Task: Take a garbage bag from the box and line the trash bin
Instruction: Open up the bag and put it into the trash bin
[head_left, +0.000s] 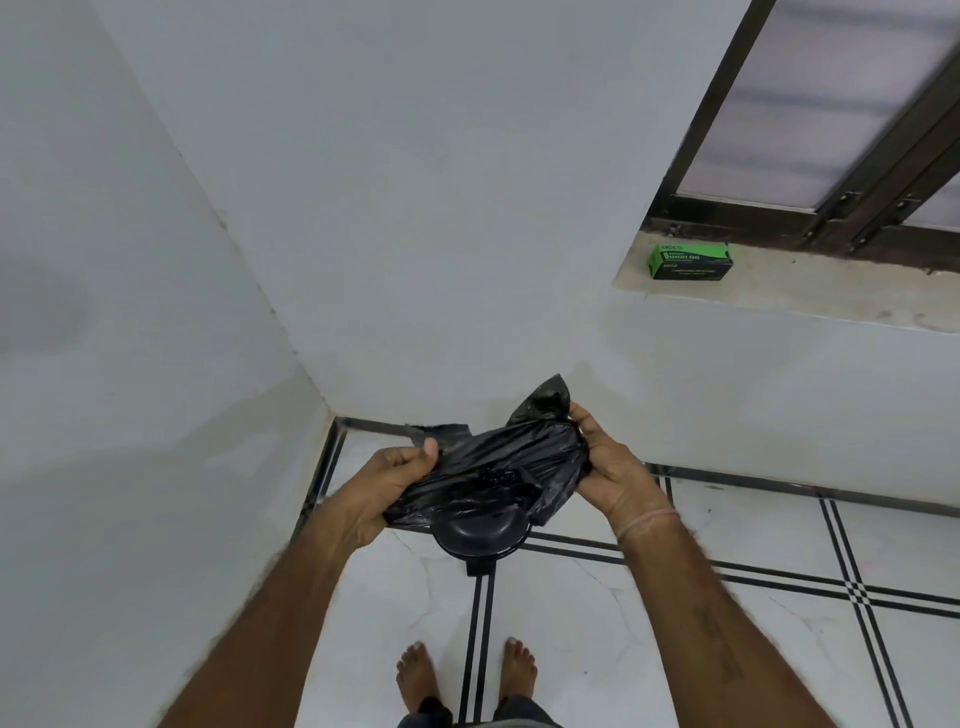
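A crumpled black garbage bag (498, 462) is held between both hands in front of me, still bunched and mostly folded. My left hand (387, 486) grips its left end with the thumb on top. My right hand (613, 467) pinches its right end, where a corner of plastic sticks up. Directly below the bag stands a small black trash bin (475, 535) on the floor, its lid shut and its pedal pointing toward me; the bag hides its far part. The green garbage bag box (688, 262) lies on the window sill at upper right.
White walls meet in a corner at left behind the bin. The stone window sill (810, 291) runs under a dark-framed window. The floor is white tile with black stripes. My bare feet (465, 675) stand just behind the bin.
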